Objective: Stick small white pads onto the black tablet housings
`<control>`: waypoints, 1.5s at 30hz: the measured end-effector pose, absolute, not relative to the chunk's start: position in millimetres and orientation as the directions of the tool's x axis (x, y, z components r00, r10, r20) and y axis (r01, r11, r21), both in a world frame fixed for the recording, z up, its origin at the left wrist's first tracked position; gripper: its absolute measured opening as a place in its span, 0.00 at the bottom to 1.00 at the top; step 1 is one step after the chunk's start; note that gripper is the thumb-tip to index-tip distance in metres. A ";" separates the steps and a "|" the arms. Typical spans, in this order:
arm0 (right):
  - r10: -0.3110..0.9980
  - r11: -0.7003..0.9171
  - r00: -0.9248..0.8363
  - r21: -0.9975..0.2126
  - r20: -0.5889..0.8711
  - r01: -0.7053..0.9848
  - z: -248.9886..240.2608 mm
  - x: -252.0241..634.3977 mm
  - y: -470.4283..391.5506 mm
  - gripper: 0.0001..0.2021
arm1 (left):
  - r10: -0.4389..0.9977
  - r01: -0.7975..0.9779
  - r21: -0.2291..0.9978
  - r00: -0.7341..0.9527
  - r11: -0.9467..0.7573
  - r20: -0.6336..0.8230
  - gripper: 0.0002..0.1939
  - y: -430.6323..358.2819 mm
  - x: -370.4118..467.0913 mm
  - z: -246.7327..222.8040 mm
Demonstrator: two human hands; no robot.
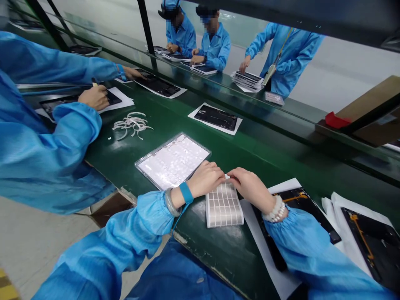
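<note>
A strip of square beige-grey stickers on white backing (225, 206) lies curled on the green bench in front of me. My left hand (206, 178) is closed at its far end, with the fingertips pinching the edge. From the other side my right hand (250, 186) pinches the same far end, thumb and fingers together. The fingertips of both hands nearly meet there. Beyond my left hand lies a clear-edged tray with a whitish sheet (175, 160). Under my right forearm is a black device panel (300, 204) with an orange flex cable, resting on white paper.
Another black panel (217, 117) lies on paper farther along the green bench (168, 118). Curled white strips (131, 124) are heaped at the left, near a co-worker's sleeve (75, 125). One more panel (371, 237) is at far right. Co-workers stand behind a long rail.
</note>
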State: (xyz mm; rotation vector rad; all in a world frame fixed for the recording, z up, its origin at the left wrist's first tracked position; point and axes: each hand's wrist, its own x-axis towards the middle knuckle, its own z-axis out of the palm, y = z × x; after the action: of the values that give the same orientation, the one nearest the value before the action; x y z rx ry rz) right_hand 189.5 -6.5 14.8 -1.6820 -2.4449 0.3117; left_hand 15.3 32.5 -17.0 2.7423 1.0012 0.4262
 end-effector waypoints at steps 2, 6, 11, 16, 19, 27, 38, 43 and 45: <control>0.933 0.352 -0.361 -0.194 -0.012 0.916 14.0 186.9 -5.3 0.07 | 0.629 0.581 0.246 0.745 -0.776 0.223 0.14 32.8 15.5 -18.0; 0.930 0.359 -0.365 -0.096 -0.051 0.928 14.2 185.5 -6.8 0.07 | 0.621 0.577 0.235 0.751 -0.782 0.224 0.13 33.0 16.0 -18.7; 0.927 0.369 -0.374 -0.132 -0.014 0.920 13.4 187.4 -8.9 0.05 | 0.635 0.585 0.254 0.739 -0.771 0.225 0.13 31.2 17.3 -17.1; 0.927 0.368 -0.374 -0.125 -0.030 0.922 10.7 189.9 -10.3 0.07 | 0.643 0.584 0.284 0.735 -0.761 0.213 0.12 29.6 19.0 -16.7; 0.930 0.361 -0.368 -0.155 -0.018 0.920 6.7 192.1 -11.0 0.05 | 0.640 0.568 0.324 0.743 -0.757 0.194 0.08 29.5 20.0 -17.8; 0.917 0.391 -0.398 -0.171 -0.008 0.904 3.4 194.3 -12.2 0.06 | 0.625 0.565 0.286 0.753 -0.774 0.204 0.10 31.3 19.5 -20.8; 0.916 0.399 -0.400 -0.049 -0.012 0.916 -0.5 192.0 -16.0 0.08 | 0.604 0.556 0.252 0.774 -0.792 0.189 0.14 32.0 18.5 -22.0; 0.927 0.375 -0.375 -0.103 0.023 0.921 -0.8 187.5 -18.7 0.08 | 0.628 0.569 0.280 0.750 -0.773 0.209 0.10 35.3 18.7 -28.1; 0.941 0.338 -0.326 -0.216 0.087 0.916 5.9 194.0 -20.3 0.08 | 0.631 0.572 0.281 0.744 -0.771 0.218 0.08 39.9 15.8 -29.1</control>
State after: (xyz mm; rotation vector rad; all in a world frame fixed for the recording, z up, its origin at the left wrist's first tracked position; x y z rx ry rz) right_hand 194.0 -20.3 5.9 -1.6921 -2.4021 0.1883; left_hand 15.8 39.9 -29.1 2.7474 0.9582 0.4487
